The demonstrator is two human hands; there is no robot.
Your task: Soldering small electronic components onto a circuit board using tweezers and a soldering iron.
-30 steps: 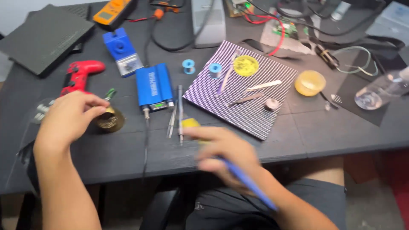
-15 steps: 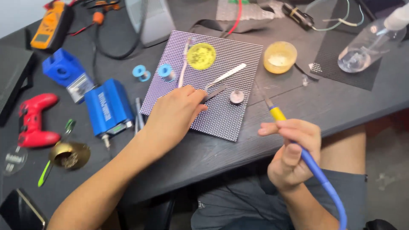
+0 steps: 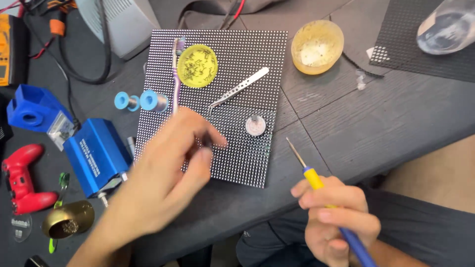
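Note:
My left hand (image 3: 166,180) hovers over the lower left of a dotted LED matrix panel (image 3: 237,49). Its thumb and forefinger are pinched close together around something small and dark, which is blurred. My right hand (image 3: 336,220) is at the table's near edge and grips a soldering iron (image 3: 312,178) with a yellow collar and blue handle. The iron's bare tip points up-left, just off the panel's lower right corner. On the panel lie silver tweezers (image 3: 240,89), a yellow dish of small parts (image 3: 197,65), a toothbrush (image 3: 174,74) and a small round tin (image 3: 255,125).
Left of the panel are blue solder spools (image 3: 141,100), a blue metal box (image 3: 96,155), a blue plastic holder (image 3: 29,109), a red game controller (image 3: 22,178) and a brass tip cleaner (image 3: 67,225). An amber bowl (image 3: 317,46), black mesh mat (image 3: 410,49) and clear bottle (image 3: 448,24) sit at back right.
My left hand came from the brass cleaner across to the panel and closed its fingers there. My right hand brought the soldering iron up to the table edge. The camera moved closer.

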